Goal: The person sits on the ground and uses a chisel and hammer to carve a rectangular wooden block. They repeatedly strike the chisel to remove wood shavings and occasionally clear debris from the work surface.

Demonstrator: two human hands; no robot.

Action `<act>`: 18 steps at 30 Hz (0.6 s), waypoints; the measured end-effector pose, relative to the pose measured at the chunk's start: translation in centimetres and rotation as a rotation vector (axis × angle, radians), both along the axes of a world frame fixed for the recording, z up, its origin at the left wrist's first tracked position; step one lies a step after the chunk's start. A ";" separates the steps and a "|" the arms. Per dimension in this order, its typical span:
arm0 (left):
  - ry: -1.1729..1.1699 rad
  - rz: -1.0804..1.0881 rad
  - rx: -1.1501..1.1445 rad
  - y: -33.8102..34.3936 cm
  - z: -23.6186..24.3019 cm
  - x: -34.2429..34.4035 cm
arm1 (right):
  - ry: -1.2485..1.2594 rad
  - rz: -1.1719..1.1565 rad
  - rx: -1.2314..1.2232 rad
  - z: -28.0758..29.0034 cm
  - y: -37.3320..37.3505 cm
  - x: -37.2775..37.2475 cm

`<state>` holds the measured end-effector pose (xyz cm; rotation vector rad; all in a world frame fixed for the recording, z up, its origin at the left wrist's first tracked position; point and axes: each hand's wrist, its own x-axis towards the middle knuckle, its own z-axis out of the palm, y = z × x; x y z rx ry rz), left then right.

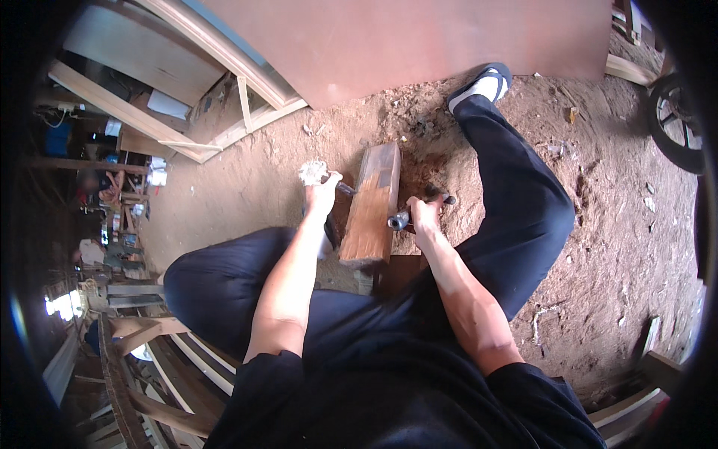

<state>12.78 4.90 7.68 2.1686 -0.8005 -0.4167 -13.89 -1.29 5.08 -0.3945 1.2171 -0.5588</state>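
Between my legs lies a long wooden block [370,217], pale and rough on its near part and darker at the far end, resting on more wood. My left hand [320,196], left of the block, is closed on a tool with a short metal shaft [345,188] that points toward the block; a pale, shaggy mass [313,170] is at its other end, too small to make out. My right hand [425,217], right of the block, grips a dark metal tool [399,221] with a round end, held crosswise; whether it is a hammer I cannot tell.
A large pinkish board [441,37] and wooden frames [247,105] stand ahead on the dirt floor [606,254]. A black spoked wheel [673,123] is at the far right. Timber racks [157,337] and cluttered shelving [123,209] line the left side.
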 end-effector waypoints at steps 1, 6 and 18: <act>0.015 0.013 0.005 0.4 -0.2 0.1 | 0.025 -0.011 -0.020 -0.2 0.5 0.2; -0.052 0.125 -0.240 -0.1 0.2 -0.6 | 0.052 0.071 -0.027 -3.8 0.6 0.3; 0.116 0.302 -0.291 1.0 0.2 -6.0 | -0.125 0.097 0.133 -1.9 0.2 -2.0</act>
